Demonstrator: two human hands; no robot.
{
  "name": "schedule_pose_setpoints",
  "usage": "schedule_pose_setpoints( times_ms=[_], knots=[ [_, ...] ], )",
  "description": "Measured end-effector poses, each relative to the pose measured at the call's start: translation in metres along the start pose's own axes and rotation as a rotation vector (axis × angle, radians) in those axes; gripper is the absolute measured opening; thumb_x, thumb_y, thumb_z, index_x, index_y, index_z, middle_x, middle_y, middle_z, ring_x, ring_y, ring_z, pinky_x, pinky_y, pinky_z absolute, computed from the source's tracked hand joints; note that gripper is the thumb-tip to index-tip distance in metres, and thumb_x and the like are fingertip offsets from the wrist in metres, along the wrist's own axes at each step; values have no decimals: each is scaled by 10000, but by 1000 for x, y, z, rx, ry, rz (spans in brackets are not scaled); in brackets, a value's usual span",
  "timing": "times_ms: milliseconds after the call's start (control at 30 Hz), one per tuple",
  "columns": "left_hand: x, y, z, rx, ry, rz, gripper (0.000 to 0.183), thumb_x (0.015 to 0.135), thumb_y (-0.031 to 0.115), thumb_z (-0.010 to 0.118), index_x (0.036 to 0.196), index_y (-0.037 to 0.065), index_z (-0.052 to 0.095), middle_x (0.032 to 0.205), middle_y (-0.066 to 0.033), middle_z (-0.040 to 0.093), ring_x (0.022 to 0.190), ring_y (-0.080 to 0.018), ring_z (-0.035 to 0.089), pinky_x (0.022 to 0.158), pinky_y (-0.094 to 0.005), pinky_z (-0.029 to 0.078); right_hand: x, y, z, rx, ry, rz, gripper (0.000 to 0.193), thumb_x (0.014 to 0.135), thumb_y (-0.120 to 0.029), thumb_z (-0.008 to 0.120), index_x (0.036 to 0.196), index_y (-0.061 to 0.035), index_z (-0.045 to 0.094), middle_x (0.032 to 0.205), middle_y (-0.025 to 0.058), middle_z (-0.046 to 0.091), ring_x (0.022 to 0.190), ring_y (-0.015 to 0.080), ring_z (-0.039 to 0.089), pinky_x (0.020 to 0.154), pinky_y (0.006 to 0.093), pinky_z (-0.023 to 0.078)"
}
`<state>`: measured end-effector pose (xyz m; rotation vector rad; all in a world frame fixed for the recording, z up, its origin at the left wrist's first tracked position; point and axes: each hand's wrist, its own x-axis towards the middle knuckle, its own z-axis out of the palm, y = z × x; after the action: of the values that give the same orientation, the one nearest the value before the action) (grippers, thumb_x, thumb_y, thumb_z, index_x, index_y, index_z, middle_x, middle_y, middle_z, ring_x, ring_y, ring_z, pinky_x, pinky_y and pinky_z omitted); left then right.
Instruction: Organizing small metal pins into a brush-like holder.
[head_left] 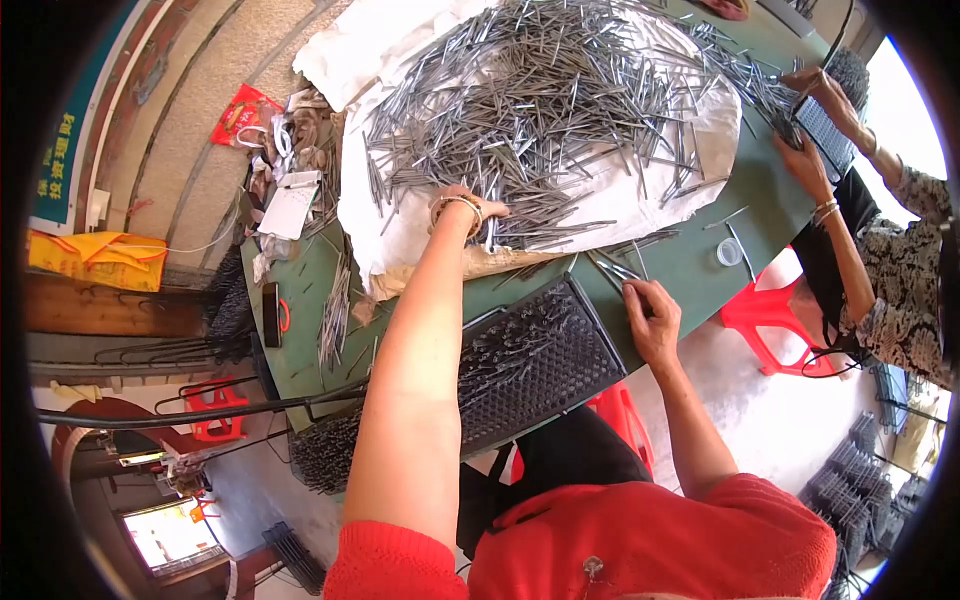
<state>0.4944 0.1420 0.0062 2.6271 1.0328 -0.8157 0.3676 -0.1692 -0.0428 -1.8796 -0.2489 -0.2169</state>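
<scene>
A wide heap of thin grey metal rods lies on a white cloth sheet. My left hand, with bracelets at the wrist, reaches over the heap's near edge. Its fingers curl among the rods around a small bunch, with the thumb to the right; the fingertips are partly hidden. To the right, my right hand is closed in a pinch just above the table edge, at the ends of a few thin rods. Between my arms sits a black perforated rack, its left part filled with upright rods.
A green table carries a phone, red-handled scissors, a white box and a small clear cup. At right, another person's hands hold rods by a second rack. A red stool stands beside the table.
</scene>
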Motion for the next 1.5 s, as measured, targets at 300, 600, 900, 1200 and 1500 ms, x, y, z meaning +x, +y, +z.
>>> schedule_pose_setpoints(
  times_ms=[300, 600, 900, 1200, 1500],
  knots=[
    [36, -49, -9, 39, 37, -158, 1163, 503, 714, 748, 1354, -6, 417, 1420, -184, 390, 1302, -303, 399, 1046, -455, 342, 0, 0, -3, 5, 16, -2, 87, 868, -72, 623, 898, 7, 642, 653, 52, 522, 513, 98, 493, 484, 255, 372],
    [61, -56, 11, -206, 17, 22, 969, 483, 442, 864, 1241, -38, 497, 1224, -191, 574, 1087, -294, 587, 910, -397, 484, 0, -2, -3, -17, 22, 14, 82, 860, -77, 632, 891, -3, 647, 633, 55, 506, 513, 109, 465, 490, 266, 363],
    [21, -19, 6, -262, 139, -132, 576, 622, 380, 728, 1074, 30, 658, 1140, -158, 635, 1001, -269, 637, 842, -373, 512, 3, -8, -4, -10, 39, 9, 56, 831, -46, 650, 876, -13, 648, 629, 75, 504, 503, 140, 460, 479, 278, 366],
    [9, -17, 3, -389, 116, -86, 692, 623, 282, 770, 1197, -33, 545, 1237, -228, 557, 1140, -336, 551, 971, -393, 439, 2, -7, 0, 34, 38, 9, 57, 831, -48, 651, 873, -10, 644, 622, 70, 494, 490, 134, 456, 472, 268, 363],
    [14, -33, 10, -311, 254, -23, 488, 673, 237, 706, 1066, -39, 617, 1131, -215, 622, 1043, -322, 615, 852, -363, 499, 2, -9, -3, 49, 35, 29, 62, 827, -47, 652, 874, -8, 648, 642, 85, 529, 516, 155, 484, 490, 285, 379]
  ],
)
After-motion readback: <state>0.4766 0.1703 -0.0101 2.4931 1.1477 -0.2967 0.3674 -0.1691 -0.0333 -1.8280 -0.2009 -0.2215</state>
